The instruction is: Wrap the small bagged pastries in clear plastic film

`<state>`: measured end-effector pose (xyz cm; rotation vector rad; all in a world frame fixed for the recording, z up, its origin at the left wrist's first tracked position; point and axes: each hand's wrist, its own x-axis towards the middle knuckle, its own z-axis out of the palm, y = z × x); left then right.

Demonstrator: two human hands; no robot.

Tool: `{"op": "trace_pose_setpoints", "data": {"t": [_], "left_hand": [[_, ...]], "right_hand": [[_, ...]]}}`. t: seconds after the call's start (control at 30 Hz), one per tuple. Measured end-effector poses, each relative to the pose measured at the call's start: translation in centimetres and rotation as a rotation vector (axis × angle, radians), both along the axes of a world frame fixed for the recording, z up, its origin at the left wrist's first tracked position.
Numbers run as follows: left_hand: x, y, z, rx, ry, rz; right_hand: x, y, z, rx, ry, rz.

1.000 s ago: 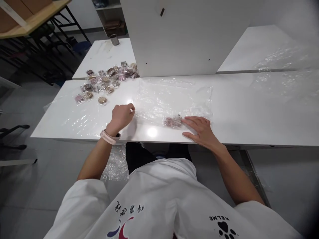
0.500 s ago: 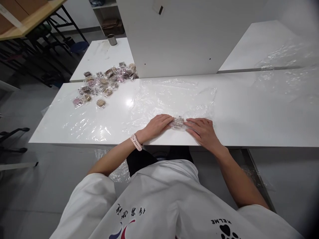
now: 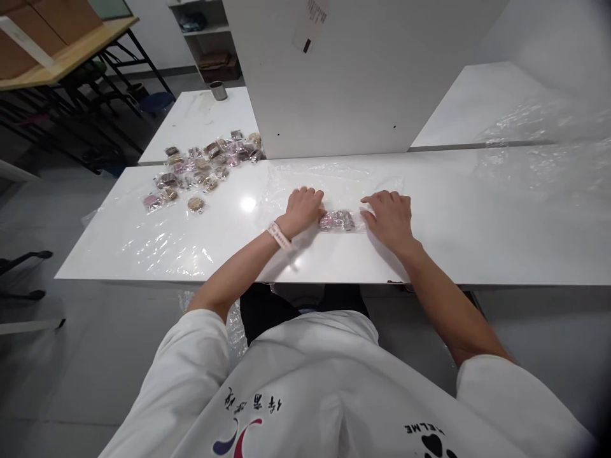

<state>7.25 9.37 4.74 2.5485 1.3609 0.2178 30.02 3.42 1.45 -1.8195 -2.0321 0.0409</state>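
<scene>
A short bundle of small clear-wrapped packets [image 3: 337,221], pink at one end and brown-grey at the other, lies on the white table, rolled in clear plastic film [image 3: 329,175]. My left hand [image 3: 304,208], above a pale wristband, has its fingers curled down with the thumb at the bundle's left end. Just off the right end is my right hand [image 3: 391,219], thumb and fingers apart, close to the film's loose end. Whether its fingertips touch the film is hard to make out. The rest of the film spreads flat beyond both hands.
A loose heap of clear-wrapped packets [image 3: 203,166], round, brown and pink, is at the table's left. A white upright panel [image 3: 353,83] stands at the back edge. More crumpled film [image 3: 539,146] lies on the right. A metal cup [image 3: 218,91] stands on the table behind.
Both hands and the bundle have moved away from the table's front edge, with the film rolled further. My right hand has come off the bundle, and its thumb and fingers have spread.
</scene>
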Motion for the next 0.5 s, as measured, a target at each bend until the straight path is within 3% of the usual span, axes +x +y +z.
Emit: {"op": "trace_pose_setpoints", "data": {"t": [0.07,0.1,0.17,0.23,0.37,0.5], "left_hand": [[-0.1,-2.0,-0.4,0.231,0.023,-0.043],[-0.3,-3.1,-0.9,0.278,0.025,-0.094],[-0.7,-4.9,-1.9,0.270,0.037,-0.175],[-1.4,-5.7,-3.1,0.249,0.036,-0.179],[-4.0,-3.8,-4.5,0.206,0.006,-0.062],[-10.5,-0.3,-3.2,0.088,-0.094,0.189]], "right_hand": [[-0.3,-0.8,-0.1,0.110,-0.013,0.147],[-0.4,-1.2,-0.3,0.098,-0.007,0.252],[-0.4,-1.7,-1.0,-0.002,0.016,0.428],[-0.3,-1.7,-1.9,-0.075,0.058,0.478],[-0.4,-0.7,-2.9,-0.023,0.109,0.447],[-0.6,-0.4,-3.0,0.007,0.099,0.456]]}}
